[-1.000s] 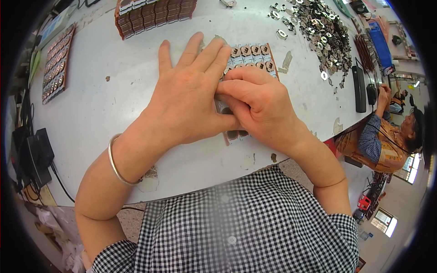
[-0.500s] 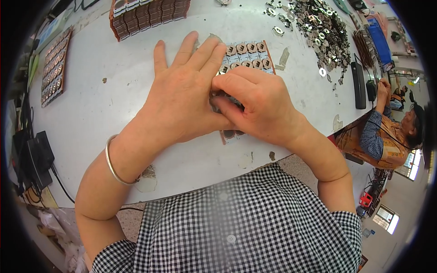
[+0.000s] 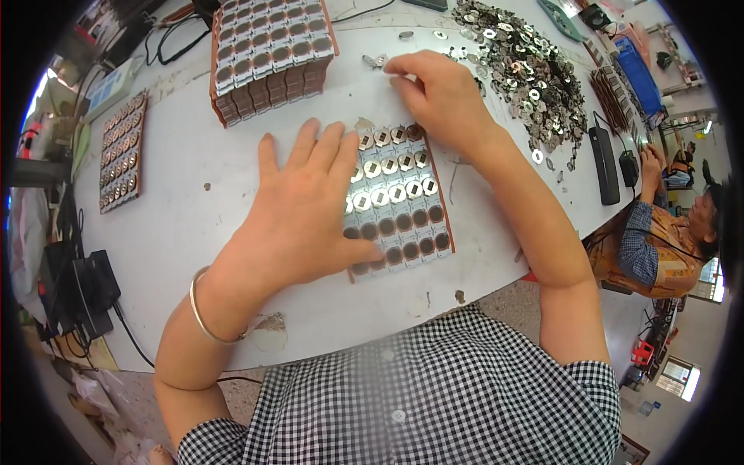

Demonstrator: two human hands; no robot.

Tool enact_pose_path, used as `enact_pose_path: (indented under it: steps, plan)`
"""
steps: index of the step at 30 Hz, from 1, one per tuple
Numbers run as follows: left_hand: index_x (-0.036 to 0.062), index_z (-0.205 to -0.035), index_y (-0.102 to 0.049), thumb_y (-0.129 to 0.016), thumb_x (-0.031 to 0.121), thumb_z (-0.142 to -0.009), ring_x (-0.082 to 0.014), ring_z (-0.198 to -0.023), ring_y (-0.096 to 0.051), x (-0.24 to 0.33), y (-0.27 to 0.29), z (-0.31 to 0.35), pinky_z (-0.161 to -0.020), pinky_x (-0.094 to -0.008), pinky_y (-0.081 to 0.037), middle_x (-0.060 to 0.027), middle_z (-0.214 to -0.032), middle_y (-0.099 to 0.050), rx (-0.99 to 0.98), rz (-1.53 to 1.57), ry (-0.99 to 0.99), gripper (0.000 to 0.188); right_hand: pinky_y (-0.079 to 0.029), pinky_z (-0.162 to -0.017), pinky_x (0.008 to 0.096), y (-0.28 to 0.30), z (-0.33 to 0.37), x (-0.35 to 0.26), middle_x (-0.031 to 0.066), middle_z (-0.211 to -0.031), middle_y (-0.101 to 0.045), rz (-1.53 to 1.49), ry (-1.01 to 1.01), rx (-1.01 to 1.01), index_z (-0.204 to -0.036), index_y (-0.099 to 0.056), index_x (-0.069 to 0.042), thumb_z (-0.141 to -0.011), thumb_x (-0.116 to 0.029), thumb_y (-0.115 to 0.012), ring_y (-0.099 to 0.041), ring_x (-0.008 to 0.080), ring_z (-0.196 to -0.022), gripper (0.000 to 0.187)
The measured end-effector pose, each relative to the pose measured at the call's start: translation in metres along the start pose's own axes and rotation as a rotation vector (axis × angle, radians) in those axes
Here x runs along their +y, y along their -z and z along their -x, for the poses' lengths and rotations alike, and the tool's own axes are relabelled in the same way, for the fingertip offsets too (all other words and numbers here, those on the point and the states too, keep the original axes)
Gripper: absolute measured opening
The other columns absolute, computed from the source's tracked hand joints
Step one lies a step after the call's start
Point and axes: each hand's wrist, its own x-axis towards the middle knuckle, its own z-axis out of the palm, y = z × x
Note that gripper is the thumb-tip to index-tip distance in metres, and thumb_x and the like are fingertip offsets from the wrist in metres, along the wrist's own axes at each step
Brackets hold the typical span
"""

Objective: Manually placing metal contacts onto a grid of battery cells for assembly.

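A panel of small circuit boards (image 3: 399,225) lies on the white table. Its upper rows carry shiny metal clips (image 3: 387,191); the rows nearest me show dark round pads. My left hand (image 3: 298,209) rests on the panel's left side with its fingers spread, covering that edge. Beyond the panel, my right hand (image 3: 446,97) has its index fingertip beside a few loose metal clips (image 3: 375,60). Its thumb is apart from that finger and I see nothing between them; the other fingers are curled underneath, partly hidden.
A tall stack of similar panels (image 3: 271,70) stands at the back left. Another clip-filled panel (image 3: 122,155) lies far left. A big heap of loose metal clips (image 3: 527,74) spreads at back right, near a black bar-shaped device (image 3: 604,167). A co-worker (image 3: 666,240) sits at right.
My right hand has left the panel and moved away to the loose clips at the back. My left hand stays spread on the panel. The whole view has shifted, showing more of the stack.
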Motion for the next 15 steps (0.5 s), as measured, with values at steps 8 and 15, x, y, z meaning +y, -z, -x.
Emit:
enact_pose_path:
  steps: [8,15]
  plan:
    - [-0.0061,-0.151,-0.040,-0.085,0.055,-0.068,-0.0480,-0.147,-0.033,0.002,-0.027,-0.009,-0.112,-0.0738,-0.020,-0.0253,-0.155,-0.040,0.145,0.044,-0.047,0.112,-0.054,-0.081,0.0410,-0.021,-0.043,0.001,0.0121,-0.096,-0.068,0.166,-0.137,-0.086,-0.105,-0.077,-0.009,-0.091,-0.025,-0.072,-0.068,0.0291,-0.089,0.022]
    - [-0.0074,-0.150,-0.041,-0.085,0.057,-0.068,-0.0489,-0.145,-0.035,0.001,-0.031,-0.009,-0.112,-0.0740,-0.018,-0.0255,-0.153,-0.042,0.175,0.077,-0.047,0.113,-0.053,-0.072,0.0329,0.002,-0.019,-0.006,0.0089,-0.088,-0.069,0.039,-0.088,-0.173,-0.100,-0.076,-0.007,-0.090,-0.020,-0.073,-0.067,0.0192,-0.080,0.016]
